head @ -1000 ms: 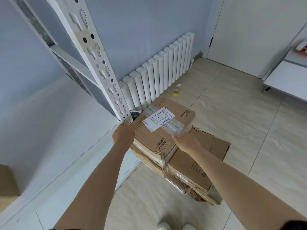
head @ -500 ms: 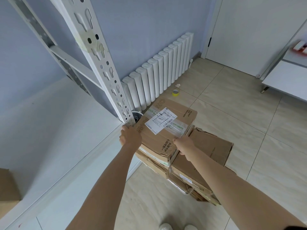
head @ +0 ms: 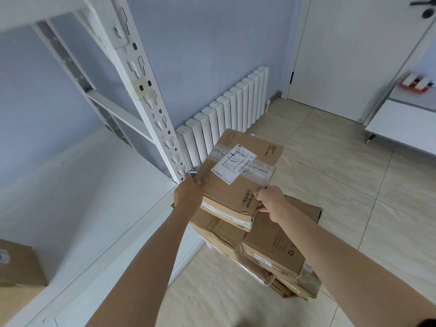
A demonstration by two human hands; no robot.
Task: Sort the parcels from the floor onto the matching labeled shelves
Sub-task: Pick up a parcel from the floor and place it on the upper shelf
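Pale blue walls and beige floor tiles (head: 342, 185) frame what we see. At far left a brown box (head: 18, 267) sits on the white shelf (head: 82, 197), cut off by the frame edge so that we cannot read its label. Beside it rises the shelf's slotted white upright (head: 151, 107), with a white radiator (head: 226, 114) behind against the wall.

Our left hand (head: 188, 197) wraps the near left edge of the top parcel (head: 236, 182), fingers hidden beneath it; our right hand (head: 269, 199) clamps its near right corner, fingertips tucked out of sight under the cardboard. The parcel's white label (head: 237, 161) faces up, its print too small to make out. Below lies the stack of parcels (head: 271, 251) on the floor, its lower boxes partly hidden by our forearms.

Compared with half a second ago, the parcel has risen clear of the stack and tilts upward, nearer the upright, with both hands still holding it.
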